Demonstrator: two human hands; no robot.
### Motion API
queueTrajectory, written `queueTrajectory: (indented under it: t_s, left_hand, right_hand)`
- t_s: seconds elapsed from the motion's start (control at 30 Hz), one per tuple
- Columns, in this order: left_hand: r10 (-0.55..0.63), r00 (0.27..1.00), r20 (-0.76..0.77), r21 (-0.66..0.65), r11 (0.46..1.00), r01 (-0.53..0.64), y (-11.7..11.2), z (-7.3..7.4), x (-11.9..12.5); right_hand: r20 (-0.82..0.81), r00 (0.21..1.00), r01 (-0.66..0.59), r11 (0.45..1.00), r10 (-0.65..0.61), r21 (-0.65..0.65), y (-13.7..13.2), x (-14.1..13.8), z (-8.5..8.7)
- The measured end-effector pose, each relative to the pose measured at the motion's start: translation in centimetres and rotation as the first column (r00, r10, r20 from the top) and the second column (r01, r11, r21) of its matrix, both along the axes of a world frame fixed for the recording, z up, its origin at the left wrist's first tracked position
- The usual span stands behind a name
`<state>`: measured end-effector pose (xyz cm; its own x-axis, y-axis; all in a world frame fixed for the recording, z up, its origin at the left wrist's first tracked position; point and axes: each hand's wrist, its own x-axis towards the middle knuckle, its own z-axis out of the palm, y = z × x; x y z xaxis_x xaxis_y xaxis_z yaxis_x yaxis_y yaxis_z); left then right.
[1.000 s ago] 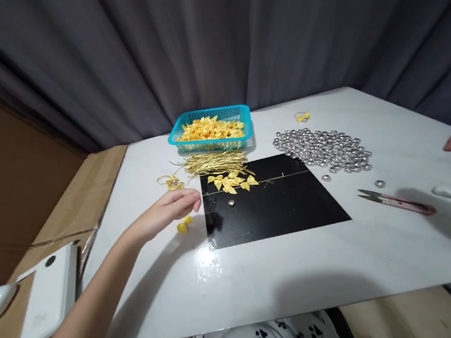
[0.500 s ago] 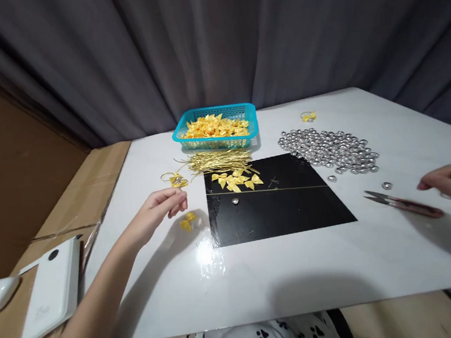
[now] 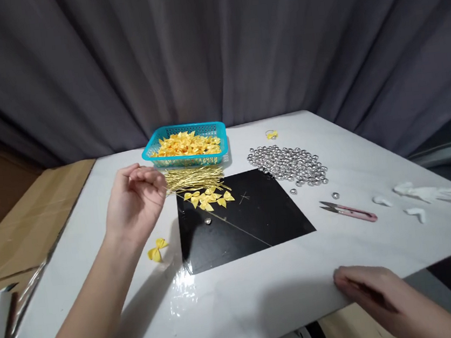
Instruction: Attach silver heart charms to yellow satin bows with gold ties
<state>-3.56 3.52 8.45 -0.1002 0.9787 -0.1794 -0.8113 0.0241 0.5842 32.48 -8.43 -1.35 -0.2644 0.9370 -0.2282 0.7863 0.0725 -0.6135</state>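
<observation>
A thin gold thread [image 3: 243,229] runs slantwise over the black mat [image 3: 279,211], from my left hand [image 3: 137,203] toward my right hand [image 3: 370,291]. My left hand is raised at the mat's far left corner, its curled fingers closed on one end. Low over the table's front edge, my right hand is pinched shut in line with the other end; the thread fades against the white table. Yellow ribbon bows [image 3: 208,198] and one silver heart bead [image 3: 208,221] lie on the mat. Another yellow bow [image 3: 157,250] sits below my left hand.
A blue basket [image 3: 224,136] of yellow bows stands at the back, gold twist ties [image 3: 196,179] before it. Right of the mat are piled silver beads [image 3: 290,164], pink-handled thread snips [image 3: 352,212] and crumpled white items [image 3: 435,192]. A bow with a loop [image 3: 271,135] lies behind.
My right hand has come down and inward to the front edge. My left hand has risen and turned palm inward. The thread has swung from level to slanting, and the view has shifted right.
</observation>
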Motion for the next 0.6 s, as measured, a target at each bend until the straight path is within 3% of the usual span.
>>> queueTrajectory:
  t_s: [0.07,0.13,0.2,0.27,0.3,0.43,0.6]
  left_hand:
    - [-0.024,0.999,0.044,0.008,1.000,0.024,0.3,0.7,-0.1]
    - [-0.039,0.999,0.002,0.003,0.999,0.039,0.3,1.2,-0.3]
    - [-0.034,0.998,-0.048,0.019,0.999,0.035,0.1,1.5,-0.1]
    - [-0.034,0.995,-0.095,0.028,0.999,0.037,-0.3,1.8,0.4]
    - [-0.037,0.991,-0.125,0.019,0.999,0.040,-0.5,1.9,0.8]
    - [-0.036,0.963,-0.267,-0.035,0.999,0.028,-1.3,2.3,2.1]
    - [-0.051,0.931,-0.361,-0.071,0.997,0.028,-1.5,2.7,2.8]
  right_hand:
    - [-0.002,0.999,-0.053,0.995,0.053,-0.084,-0.2,0.7,0.2]
    - [-0.044,0.999,-0.026,0.998,0.024,-0.063,0.5,2.1,0.5]
    - [-0.039,0.987,0.161,0.976,-0.157,0.150,2.3,4.2,0.7]
    - [0.176,0.949,0.189,0.917,-0.263,0.351,4.7,6.3,0.8]
    - [0.226,0.928,0.199,0.907,-0.296,0.371,5.9,7.3,0.7]
    - [0.256,0.940,0.149,0.948,-0.224,0.282,8.9,9.6,0.3]
    - [0.256,0.940,0.174,0.963,-0.224,0.205,8.8,9.7,0.7]
